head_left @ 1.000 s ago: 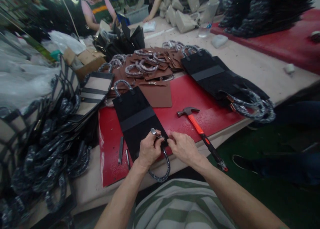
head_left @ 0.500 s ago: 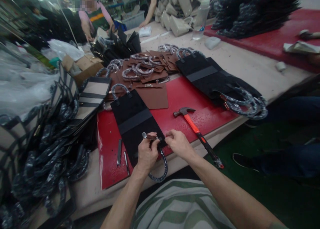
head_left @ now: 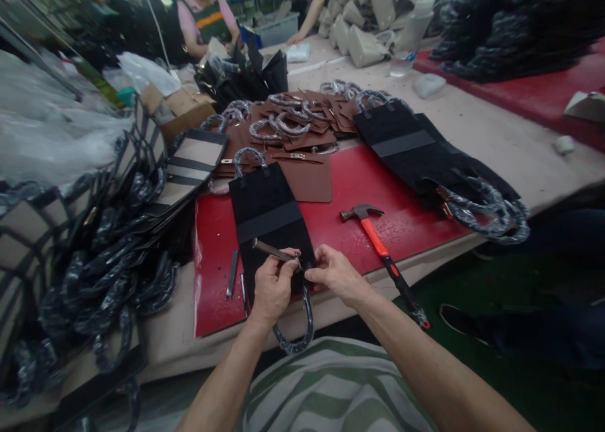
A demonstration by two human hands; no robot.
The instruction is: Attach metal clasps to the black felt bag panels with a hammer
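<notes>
A black bag panel (head_left: 269, 211) with a dark band lies on the red mat (head_left: 350, 186) in front of me. My left hand (head_left: 271, 287) is closed on a thin metal tool (head_left: 271, 250) whose tip meets the panel's near edge. My right hand (head_left: 333, 274) pinches that same near edge, where a wrapped handle (head_left: 302, 328) hangs over the table's front. A hammer with an orange grip (head_left: 378, 246) lies on the mat just right of my right hand.
Two small metal tools (head_left: 232, 273) lie left of the panel. Brown panels with wrapped handles (head_left: 293, 120) are heaped behind, black panels (head_left: 416, 148) at right, striped bags (head_left: 94, 230) at left. Other people work at the far end.
The metal tool in my left hand has tipped over from pointing up to lying low, pointing left. Both hands stay at the panel's near edge.
</notes>
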